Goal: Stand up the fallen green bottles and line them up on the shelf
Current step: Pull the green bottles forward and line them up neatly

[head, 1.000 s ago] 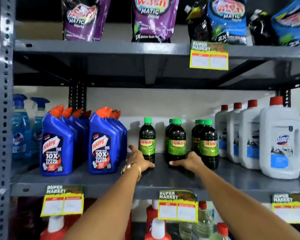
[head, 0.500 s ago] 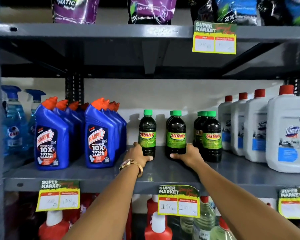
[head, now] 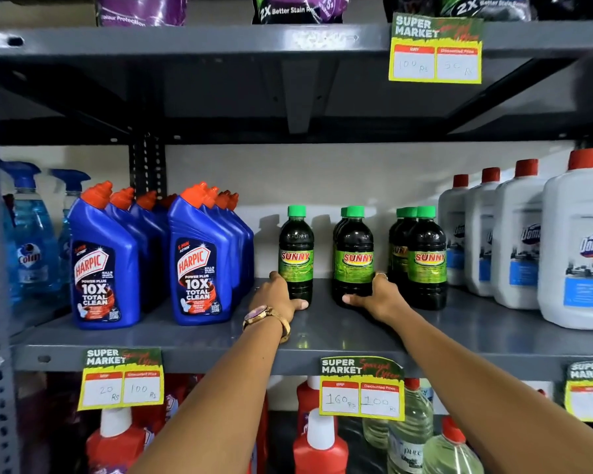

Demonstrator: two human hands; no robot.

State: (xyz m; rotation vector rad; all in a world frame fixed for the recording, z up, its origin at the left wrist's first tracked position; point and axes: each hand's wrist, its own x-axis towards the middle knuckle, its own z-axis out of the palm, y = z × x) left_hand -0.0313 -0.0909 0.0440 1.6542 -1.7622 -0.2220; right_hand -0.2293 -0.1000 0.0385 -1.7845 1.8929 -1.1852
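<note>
Centrally, on the grey metal shelf [head: 322,331], the green-capped bottles stand upright in three groups between the blue Harpic bottles [head: 199,268] at left and the white Domex jugs [head: 575,254] at right. A single bottle [head: 295,254] stands leftmost; a middle pair [head: 354,256] stands one behind the other; a right group [head: 425,258] has further green caps showing behind the front one. The left hand [head: 278,299], wearing a wristwatch [head: 264,316], grips the base of the single bottle, with the thumb across the near face at the bottom edge and the fingers wrapped round the left side; the bottle rises directly above and just right of the palm. The right hand [head: 379,295] clasps the base of the front bottle of the middle pair, with the thumb lying along its near bottom edge and the fingers curled round its right side, a ring visible on one finger; the bottle stands just left of the palm. Both held bottles rest on the shelf surface, labels facing near. Yellow price tags [head: 362,388] hang from the shelf's near edge.
</note>
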